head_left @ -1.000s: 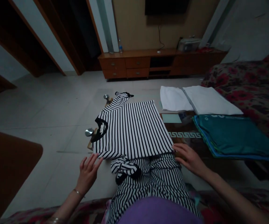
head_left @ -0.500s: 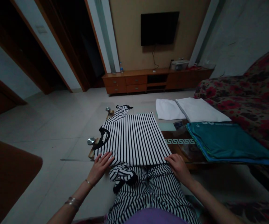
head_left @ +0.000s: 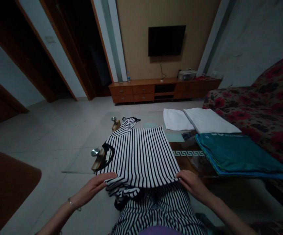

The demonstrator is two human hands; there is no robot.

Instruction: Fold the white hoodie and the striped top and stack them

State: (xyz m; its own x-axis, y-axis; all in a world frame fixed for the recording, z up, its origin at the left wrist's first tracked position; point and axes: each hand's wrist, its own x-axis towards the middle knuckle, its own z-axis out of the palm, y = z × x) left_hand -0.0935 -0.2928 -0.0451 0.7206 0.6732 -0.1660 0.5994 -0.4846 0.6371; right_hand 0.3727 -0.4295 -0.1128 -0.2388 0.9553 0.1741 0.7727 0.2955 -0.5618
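A black-and-white striped shirt (head_left: 139,153) lies partly folded on a glass-topped low table (head_left: 192,153), its lower part hanging down toward me. My left hand (head_left: 96,186) lies with fingers stretched out on the shirt's near left corner, by the sleeve. My right hand (head_left: 191,184) rests with fingers extended on the near right corner of the folded edge. Both hands touch the cloth along its fold.
Two folded white cloths (head_left: 200,120) and a folded teal garment (head_left: 237,153) lie on the table's right side. A floral sofa (head_left: 261,111) stands at right, a wooden TV cabinet (head_left: 161,89) at the back wall, a brown rug (head_left: 6,182) at left.
My left hand moved from off the table onto the shirt's left corner. The near sleeve has been tucked closer under the fold. My view has tilted upward.
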